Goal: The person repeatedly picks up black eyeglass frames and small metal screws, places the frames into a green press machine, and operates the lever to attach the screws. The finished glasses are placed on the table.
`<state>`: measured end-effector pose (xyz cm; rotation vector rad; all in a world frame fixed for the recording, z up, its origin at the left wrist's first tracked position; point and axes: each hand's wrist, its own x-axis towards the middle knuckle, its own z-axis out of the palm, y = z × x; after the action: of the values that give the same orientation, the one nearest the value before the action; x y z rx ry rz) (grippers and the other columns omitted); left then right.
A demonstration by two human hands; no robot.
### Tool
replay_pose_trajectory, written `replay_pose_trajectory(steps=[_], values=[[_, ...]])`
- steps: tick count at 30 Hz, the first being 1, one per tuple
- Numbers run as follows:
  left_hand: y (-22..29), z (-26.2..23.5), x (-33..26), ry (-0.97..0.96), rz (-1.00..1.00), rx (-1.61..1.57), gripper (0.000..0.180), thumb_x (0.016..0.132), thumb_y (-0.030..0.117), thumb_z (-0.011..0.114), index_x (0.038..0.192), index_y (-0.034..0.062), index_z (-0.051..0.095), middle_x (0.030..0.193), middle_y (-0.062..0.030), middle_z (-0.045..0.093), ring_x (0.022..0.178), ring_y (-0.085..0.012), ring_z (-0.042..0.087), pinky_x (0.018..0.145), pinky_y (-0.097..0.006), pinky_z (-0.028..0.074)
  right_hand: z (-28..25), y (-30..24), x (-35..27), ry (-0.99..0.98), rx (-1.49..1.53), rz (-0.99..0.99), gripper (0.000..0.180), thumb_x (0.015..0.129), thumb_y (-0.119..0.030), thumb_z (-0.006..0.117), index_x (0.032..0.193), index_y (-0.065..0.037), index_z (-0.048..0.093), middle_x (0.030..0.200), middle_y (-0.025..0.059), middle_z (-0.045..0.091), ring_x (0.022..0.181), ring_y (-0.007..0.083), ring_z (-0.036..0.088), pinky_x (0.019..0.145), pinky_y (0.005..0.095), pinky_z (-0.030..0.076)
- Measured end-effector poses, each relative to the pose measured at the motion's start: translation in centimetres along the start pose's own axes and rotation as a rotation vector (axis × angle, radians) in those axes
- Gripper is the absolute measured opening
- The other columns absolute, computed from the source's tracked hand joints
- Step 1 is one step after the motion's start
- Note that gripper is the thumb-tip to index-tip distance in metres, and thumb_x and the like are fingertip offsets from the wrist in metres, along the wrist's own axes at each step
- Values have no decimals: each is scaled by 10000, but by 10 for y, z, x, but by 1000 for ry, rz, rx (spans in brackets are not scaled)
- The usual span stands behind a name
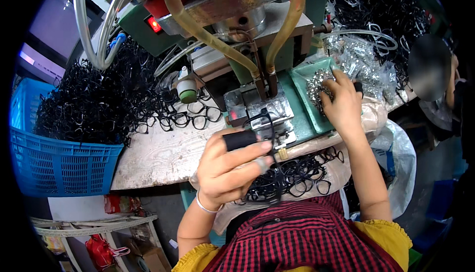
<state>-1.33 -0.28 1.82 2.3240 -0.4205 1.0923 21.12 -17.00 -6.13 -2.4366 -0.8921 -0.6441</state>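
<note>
My left hand (220, 168) is closed around a black eyeglass frame (273, 146), held nearly edge-on in front of the machine's metal fixture (274, 111). A black sleeve covers one finger of this hand, and a pale wrap sits on another. Over the green tray (317, 123), my right hand (342, 101) dips its fingertips among small shiny metal parts (314, 88). Its fingers are bent and apart, and I see nothing between them. More black eyeglass frames (302, 180) lie in a heap at the table's near edge, below the fixture.
The green machine (146, 37) with hoses stands ahead. A blue basket (69, 165) piled with black frames is at left, beside loose frames (183, 118) on the wooden table (153, 160). Bagged metal parts (363, 61) lie beyond the tray. Another person (452, 81) is at far right.
</note>
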Motion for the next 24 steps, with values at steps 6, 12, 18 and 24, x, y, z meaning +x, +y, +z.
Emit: replay_pose_trajectory(steps=[6, 12, 18, 24], values=[[-5, 13, 0, -204, 8, 98, 238, 705, 57, 735, 934, 122, 736, 1041, -51, 739, 878, -251, 677, 941, -515, 512, 17, 33, -8, 104, 267, 57, 105, 808, -132, 717, 901, -83, 704, 1145, 120, 672, 1107, 325, 609, 859, 409, 476], [-5, 11, 7, -203, -24, 68, 231, 684, 53, 761, 906, 110, 737, 1043, -48, 739, 865, -258, 675, 923, -493, 519, 20, 21, -4, 35, 292, 0, 79, 768, -147, 730, 817, -100, 689, 938, 54, 622, 976, 274, 582, 792, 414, 451], [3, 20, -20, -139, -60, 119, 286, 708, 60, 775, 984, 113, 719, 1169, -87, 703, 1010, -298, 676, 1018, -506, 462, 43, 21, 23, -88, 66, -296, 101, 783, -43, 642, 877, -45, 608, 968, 124, 627, 962, 332, 587, 747, 442, 469], [-33, -40, -131, 296, -460, 591, 322, 836, 23, 673, 1155, -3, 635, 1195, -173, 662, 1120, -288, 629, 1003, -399, 449, 24, 70, -32, 200, 1173, 588, 114, 932, -49, 646, 1035, -20, 683, 964, 33, 669, 892, 97, 617, 809, 232, 493]])
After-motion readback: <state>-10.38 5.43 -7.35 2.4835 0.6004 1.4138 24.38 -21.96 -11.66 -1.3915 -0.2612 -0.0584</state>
